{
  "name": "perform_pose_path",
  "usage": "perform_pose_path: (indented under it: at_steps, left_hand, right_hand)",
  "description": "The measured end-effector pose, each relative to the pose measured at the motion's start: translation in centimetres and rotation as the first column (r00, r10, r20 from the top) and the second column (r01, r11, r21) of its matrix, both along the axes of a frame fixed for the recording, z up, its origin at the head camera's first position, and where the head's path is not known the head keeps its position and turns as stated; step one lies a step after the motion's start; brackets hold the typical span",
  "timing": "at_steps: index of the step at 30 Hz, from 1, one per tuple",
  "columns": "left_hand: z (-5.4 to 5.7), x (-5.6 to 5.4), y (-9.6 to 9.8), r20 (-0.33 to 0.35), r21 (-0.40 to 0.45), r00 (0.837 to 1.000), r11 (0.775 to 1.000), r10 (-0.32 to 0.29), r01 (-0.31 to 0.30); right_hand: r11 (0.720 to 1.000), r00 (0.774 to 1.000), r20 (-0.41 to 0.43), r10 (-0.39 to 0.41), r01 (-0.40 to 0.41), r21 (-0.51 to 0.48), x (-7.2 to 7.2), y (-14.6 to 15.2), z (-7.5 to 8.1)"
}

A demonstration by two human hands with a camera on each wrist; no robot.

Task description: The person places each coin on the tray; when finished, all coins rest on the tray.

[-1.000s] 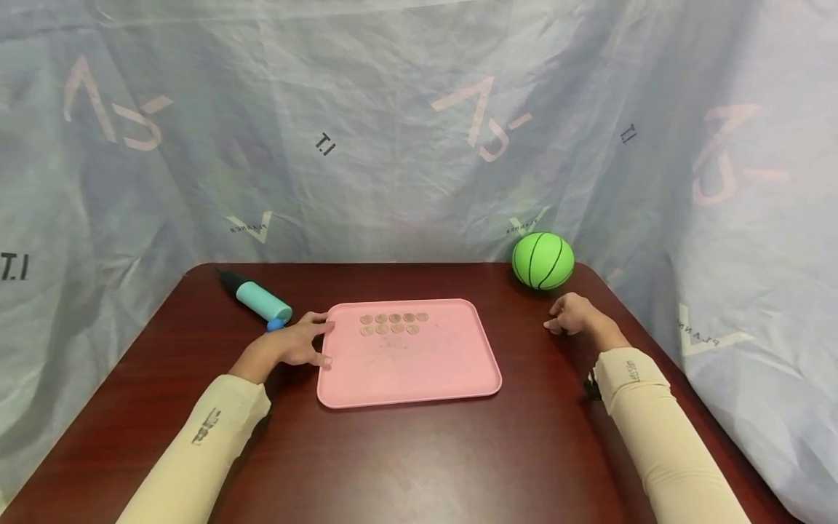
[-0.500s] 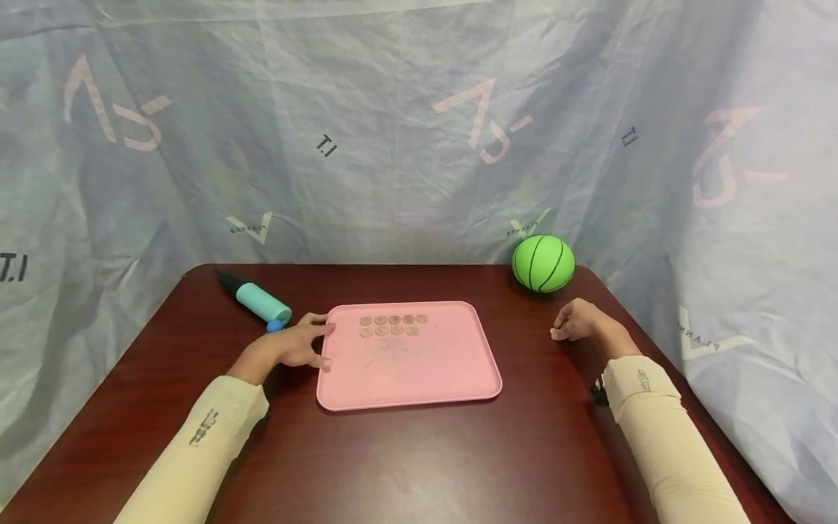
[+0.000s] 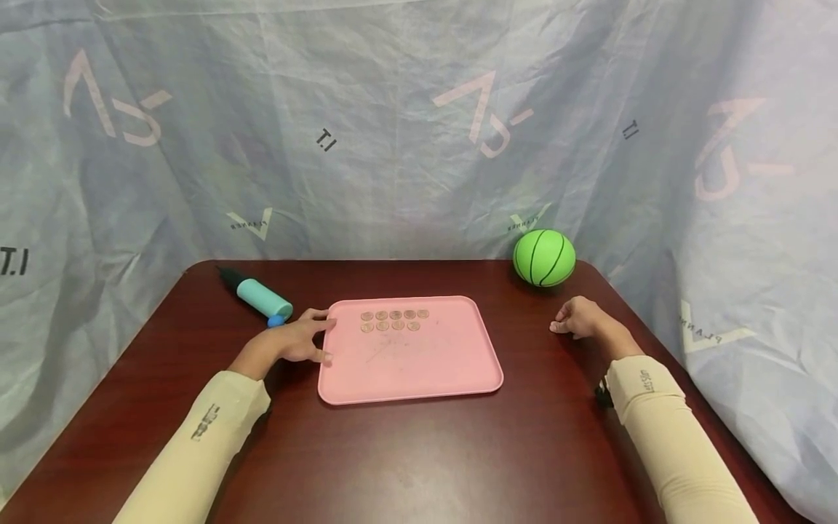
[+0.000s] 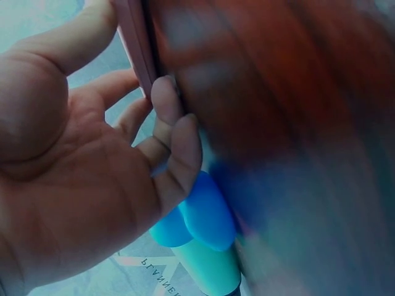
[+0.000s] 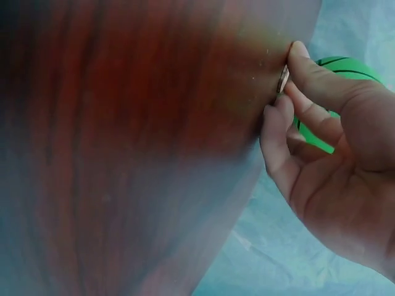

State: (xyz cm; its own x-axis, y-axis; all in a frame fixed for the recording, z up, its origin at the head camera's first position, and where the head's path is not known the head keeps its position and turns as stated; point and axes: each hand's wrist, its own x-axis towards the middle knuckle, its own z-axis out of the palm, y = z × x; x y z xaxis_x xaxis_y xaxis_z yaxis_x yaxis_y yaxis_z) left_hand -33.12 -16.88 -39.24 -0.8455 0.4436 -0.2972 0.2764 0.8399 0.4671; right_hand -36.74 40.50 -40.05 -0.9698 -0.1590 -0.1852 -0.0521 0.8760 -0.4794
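Observation:
A pink tray (image 3: 419,371) lies mid-table, with several coins (image 3: 396,315) in two rows toward its far side. At its left edge is my left hand (image 3: 300,340), thumb and fingers spread along the rim. In the left wrist view, the thumb and fingertips of that left hand (image 4: 92,135) meet the tray's edge (image 4: 133,46), the other fingers bent near the tabletop. To the right of the tray, my right hand (image 3: 577,318) is low over the table. The right wrist view shows this hand (image 5: 333,142) pinching a coin (image 5: 283,80) between thumb and fingertips at the table surface.
A green ball (image 3: 545,258) with black lines stands at the back right, beyond my right hand. A turquoise cylinder (image 3: 264,297) with a dark tapered end lies at the left, a blue rounded piece (image 3: 276,320) by my left hand. Behind the dark red table (image 3: 419,458) hangs a grey printed cloth (image 3: 393,160).
My right hand has shifted slightly right and toward me, its fingers drawing closer together. The left hand, tray and coins in the rows have kept their places.

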Motion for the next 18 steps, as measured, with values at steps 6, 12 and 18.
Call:
perform_pose_path:
  at_steps: [6, 12, 18]
  left_hand:
    - [-0.1, 0.0, -0.1, -0.003, 0.015, 1.000, 1.000, -0.005, 0.005]
    - [-0.2, -0.1, -0.1, -0.004, -0.001, 1.000, 1.000, -0.004, 0.004]
    - [-0.4, -0.2, 0.0, 0.000, -0.007, 1.000, 1.000, -0.005, 0.005]
  right_hand:
    - [0.999, 0.999, -0.035, 0.012, -0.011, 0.038, 0.1, 0.2, 0.0]
    - [0.999, 0.998, -0.057, 0.018, -0.021, -0.044, 0.1, -0.3, -0.2]
    - [0.993, 0.999, -0.027, 0.028, -0.031, -0.113, 0.4, -0.9, 0.2]
